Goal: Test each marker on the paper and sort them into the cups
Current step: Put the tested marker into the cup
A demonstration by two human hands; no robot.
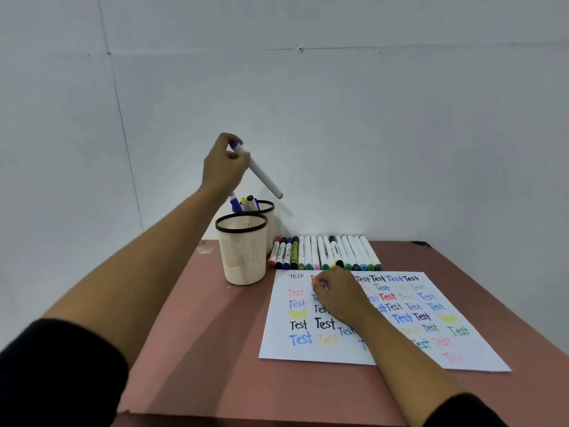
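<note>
My left hand [223, 166] is raised above the two cups and grips a white marker with a purple cap [261, 174], tilted with its lower end pointing down over the far cup [268, 211]. That far cup holds several markers. The near cup [243, 254] looks empty. My right hand [335, 294] rests on the white paper [385, 349], which is covered with coloured "Test" words; its fingers are curled and whether it holds anything is hidden. A row of several markers [326, 252] lies behind the paper.
The brown table [200, 349] ends at a front edge near the bottom of the view and a right corner at the far right. A white wall stands directly behind the cups and markers.
</note>
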